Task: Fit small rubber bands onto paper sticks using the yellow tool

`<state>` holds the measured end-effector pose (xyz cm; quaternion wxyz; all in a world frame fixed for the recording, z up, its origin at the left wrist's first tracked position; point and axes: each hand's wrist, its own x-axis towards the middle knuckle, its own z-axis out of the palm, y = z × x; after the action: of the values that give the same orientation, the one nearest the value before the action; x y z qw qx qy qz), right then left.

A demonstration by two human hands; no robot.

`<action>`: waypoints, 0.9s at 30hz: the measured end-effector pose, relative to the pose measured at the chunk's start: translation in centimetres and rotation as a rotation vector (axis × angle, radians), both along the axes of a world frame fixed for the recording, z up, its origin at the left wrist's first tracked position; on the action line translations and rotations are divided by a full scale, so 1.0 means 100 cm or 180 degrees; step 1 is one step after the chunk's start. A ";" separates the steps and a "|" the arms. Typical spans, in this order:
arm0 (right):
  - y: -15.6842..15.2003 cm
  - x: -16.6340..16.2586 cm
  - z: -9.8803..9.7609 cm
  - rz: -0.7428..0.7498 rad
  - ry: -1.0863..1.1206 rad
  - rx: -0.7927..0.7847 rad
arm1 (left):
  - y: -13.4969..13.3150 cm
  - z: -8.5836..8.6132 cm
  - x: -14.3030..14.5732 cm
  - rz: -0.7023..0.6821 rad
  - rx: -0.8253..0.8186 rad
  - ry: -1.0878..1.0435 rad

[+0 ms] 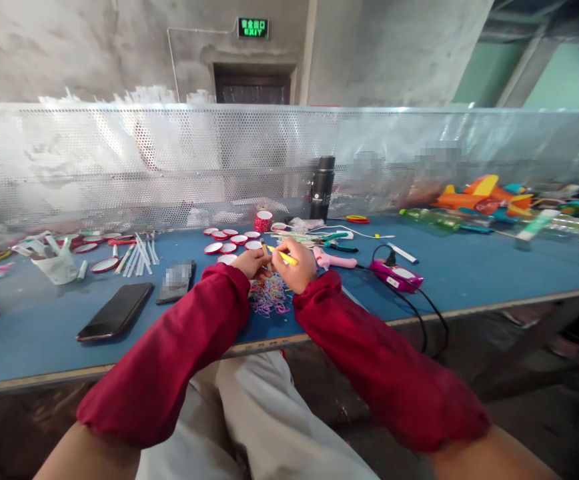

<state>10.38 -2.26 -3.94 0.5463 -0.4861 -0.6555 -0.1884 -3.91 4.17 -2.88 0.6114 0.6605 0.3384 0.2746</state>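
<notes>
My right hand [297, 265] is closed around a thin yellow stick [283, 256] that points to the left. My left hand [252, 262] is closed beside it, fingertips pinched at the stick's left end. What they grip there is too small to make out. Both hands hover over a heap of small coloured rubber bands [268, 298] on the blue table [469, 273]. Dark red sleeves cover both forearms. Several round red-rimmed lids [229, 240] lie just beyond the hands.
Two phones [115, 311] [176, 280] lie to the left. White sticks [138, 256] and a plastic bag [55, 261] sit further left. A pink tool [397, 275] with a black cable, a pink handle [333, 260], pliers [337, 241], a black flask [322, 188] and toy planes [479, 195] are right. A perforated metal screen [169, 160] backs the table.
</notes>
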 end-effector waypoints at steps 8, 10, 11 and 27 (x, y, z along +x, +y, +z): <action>-0.001 -0.001 0.001 0.0122 0.0029 -0.0087 | 0.003 -0.002 -0.001 -0.0039 0.0025 -0.0086; -0.001 -0.001 0.001 0.0077 0.0119 -0.0077 | 0.003 -0.002 -0.001 -0.0037 0.0009 -0.0067; -0.002 -0.001 0.001 0.0082 0.0147 -0.0070 | 0.003 -0.002 -0.001 -0.0037 0.0005 -0.0055; -0.002 -0.001 0.002 0.0140 0.0120 -0.0143 | 0.003 -0.002 -0.002 0.0003 0.0176 0.0183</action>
<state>10.31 -2.50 -3.73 0.5515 -0.4872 -0.6597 -0.1524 -4.12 4.42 -3.08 0.5828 0.6846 0.3484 0.2650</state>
